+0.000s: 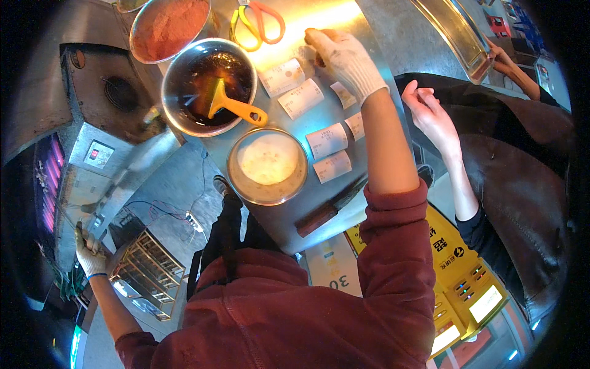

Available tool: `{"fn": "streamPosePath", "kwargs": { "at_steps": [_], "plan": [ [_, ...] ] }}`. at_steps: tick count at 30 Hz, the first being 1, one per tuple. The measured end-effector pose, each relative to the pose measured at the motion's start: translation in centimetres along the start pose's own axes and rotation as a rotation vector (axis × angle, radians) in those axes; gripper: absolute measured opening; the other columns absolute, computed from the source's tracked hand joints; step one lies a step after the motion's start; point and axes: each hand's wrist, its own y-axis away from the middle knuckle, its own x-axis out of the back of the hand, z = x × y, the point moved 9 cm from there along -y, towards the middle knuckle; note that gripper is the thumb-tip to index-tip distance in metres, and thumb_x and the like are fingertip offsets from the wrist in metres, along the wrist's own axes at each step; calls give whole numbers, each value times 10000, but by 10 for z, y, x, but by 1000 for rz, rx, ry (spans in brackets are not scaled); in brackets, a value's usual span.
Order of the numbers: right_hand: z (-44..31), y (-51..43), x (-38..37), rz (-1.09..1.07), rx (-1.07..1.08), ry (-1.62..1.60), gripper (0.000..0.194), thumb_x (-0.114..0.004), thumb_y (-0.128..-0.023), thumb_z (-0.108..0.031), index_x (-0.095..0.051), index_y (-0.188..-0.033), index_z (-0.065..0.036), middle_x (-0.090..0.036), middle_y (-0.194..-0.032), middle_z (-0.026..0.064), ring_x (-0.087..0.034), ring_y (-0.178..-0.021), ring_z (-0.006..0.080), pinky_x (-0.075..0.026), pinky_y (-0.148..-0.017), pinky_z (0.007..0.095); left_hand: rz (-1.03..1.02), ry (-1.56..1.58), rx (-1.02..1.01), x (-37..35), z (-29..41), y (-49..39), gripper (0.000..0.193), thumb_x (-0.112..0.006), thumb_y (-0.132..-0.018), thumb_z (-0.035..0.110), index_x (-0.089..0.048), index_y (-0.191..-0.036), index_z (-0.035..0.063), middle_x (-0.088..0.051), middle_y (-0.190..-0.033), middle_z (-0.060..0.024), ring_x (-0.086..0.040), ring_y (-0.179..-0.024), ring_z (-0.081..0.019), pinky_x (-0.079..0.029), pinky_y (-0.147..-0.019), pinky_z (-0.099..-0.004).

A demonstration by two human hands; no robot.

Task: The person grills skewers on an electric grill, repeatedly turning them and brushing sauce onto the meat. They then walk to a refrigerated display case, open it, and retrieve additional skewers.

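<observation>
My right hand (343, 57), in a white knit glove, reaches over the metal counter (276, 221); its fingertips are partly hidden, and whether it touches anything cannot be told. Curling paper slips (301, 98) lie beside and below it. My gloved left hand (90, 251) is far left by the metal oven-like equipment, its fingers bent; what it touches is unclear. On the counter stand a steel bowl of dark sauce (196, 108) with a yellow-handled brush (237, 108) in it, a bowl of white contents (267, 159) and a bowl of red powder (173, 27). Scissors (258, 25) lie near the top.
A wooden-handled knife (318, 220) lies at the counter's near edge. Another person's bare hand (433, 110) is close at right. Further back, a second hand (502, 60) holds a metal tray (454, 37). A metal rack (152, 276) and cables (156, 205) are on the floor at left.
</observation>
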Motion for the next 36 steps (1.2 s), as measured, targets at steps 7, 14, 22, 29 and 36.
{"fn": "streamPosePath", "kwargs": {
  "at_steps": [7,14,22,29,36],
  "plan": [
    [19,45,21,75,-73,-252,366,-602,-966,-360,-717,-1057,-25,-595,-727,36,-561,-667,104,-450,-603,241,-36,-26,-4,29,-6,-14,355,-548,-1059,229,-544,-1329,-1,-519,-814,7,-254,-497,-51,-235,-405,-218],
    [38,57,20,51,-94,-385,387,-604,-963,-380,-720,-1058,-23,-578,-707,22,-529,-652,91,-404,-583,238,-112,24,-10,22,-2,-18,365,-498,-1078,227,-519,-1368,4,-529,-817,-1,-226,-486,-58,-229,-387,-222],
    [52,81,9,157,-90,-226,364,-620,-970,-332,-717,-1111,-11,-585,-718,31,-512,-637,95,-396,-571,246,-9,-14,-14,7,2,-11,373,-489,-1082,235,-514,-1378,10,-509,-789,8,-226,-482,-54,-228,-384,-218],
    [39,93,-7,247,-31,199,583,-637,-867,-469,-649,-1223,-7,-716,-1088,231,-694,-1006,387,-537,-897,434,-23,-21,-28,22,-1,-14,363,-505,-1076,226,-523,-1370,14,-539,-832,14,-231,-483,-48,-233,-390,-216],
    [27,93,-16,227,15,123,388,-715,-800,-417,-667,-872,-39,-672,-785,193,-665,-751,357,-511,-693,460,18,-12,-17,21,8,-18,392,-590,-1037,253,-554,-1352,23,-571,-826,26,-239,-488,-41,-210,-404,-217]
  ]
}}
